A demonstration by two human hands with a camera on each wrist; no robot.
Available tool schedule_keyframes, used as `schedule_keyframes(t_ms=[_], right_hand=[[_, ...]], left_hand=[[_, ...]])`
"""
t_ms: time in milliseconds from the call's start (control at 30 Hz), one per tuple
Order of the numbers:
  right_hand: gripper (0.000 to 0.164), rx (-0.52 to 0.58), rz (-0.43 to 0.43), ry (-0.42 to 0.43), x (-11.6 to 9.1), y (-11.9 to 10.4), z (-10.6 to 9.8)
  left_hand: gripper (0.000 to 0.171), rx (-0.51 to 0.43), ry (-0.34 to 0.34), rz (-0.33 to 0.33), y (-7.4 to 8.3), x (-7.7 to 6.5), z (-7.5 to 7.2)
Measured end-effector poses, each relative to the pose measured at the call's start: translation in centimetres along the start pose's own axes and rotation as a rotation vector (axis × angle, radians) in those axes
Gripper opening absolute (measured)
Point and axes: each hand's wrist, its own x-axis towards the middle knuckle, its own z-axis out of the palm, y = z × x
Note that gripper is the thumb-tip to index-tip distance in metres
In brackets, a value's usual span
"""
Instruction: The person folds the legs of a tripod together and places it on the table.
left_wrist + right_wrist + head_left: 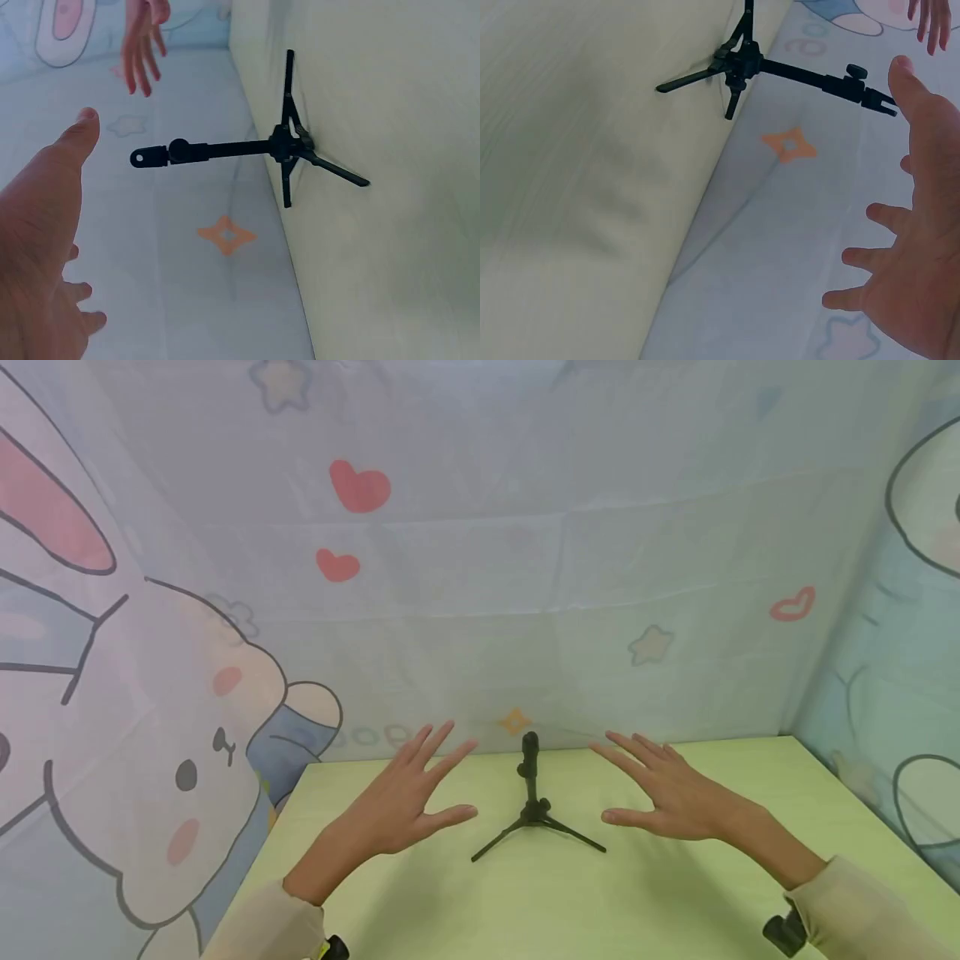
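A small black tripod stand (533,811) stands upright on the table, its legs spread and its short post ending in a clamp-like head with a knob. To its left my left hand (401,802) is held above the table, fingers spread and thumb pointing toward the stand. My right hand (675,793) mirrors it on the other side, fingers straight and apart. Both hands hold nothing and stay apart from the stand. In the left wrist view the post (232,149) shows a hole at its tip; the right wrist view shows the knob (856,72) side-on.
The pale yellow-green table (570,910) ends at a printed cloth backdrop (480,568) with hearts and stars. More cloth closes in on the left, with a large rabbit (150,760), and on the right. Small dark devices sit at both wrists.
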Motion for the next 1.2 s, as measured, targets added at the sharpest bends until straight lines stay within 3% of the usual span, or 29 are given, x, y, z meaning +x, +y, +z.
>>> schedule_keyframes(t_ms=[267,567,900,1200], right_hand=[[0.076,0.162,0.023,0.083,1.0,0.5,1.6],[0.062,0.279,0.064,0.167,2.1,0.9,4.0],[0.048,0.479,0.14,0.206,2.5,0.7,7.6],[0.035,0.553,0.162,0.183,2.8,0.7,11.1]], left_hand=[[0.066,-0.114,0.181,0.048,0.3,1.7,0.7],[0.052,-0.357,0.366,0.005,0.7,3.7,2.5],[0.041,-0.527,0.475,0.028,1.2,5.9,5.4],[0.043,-0.732,0.481,-0.025,1.6,7.8,8.2]])
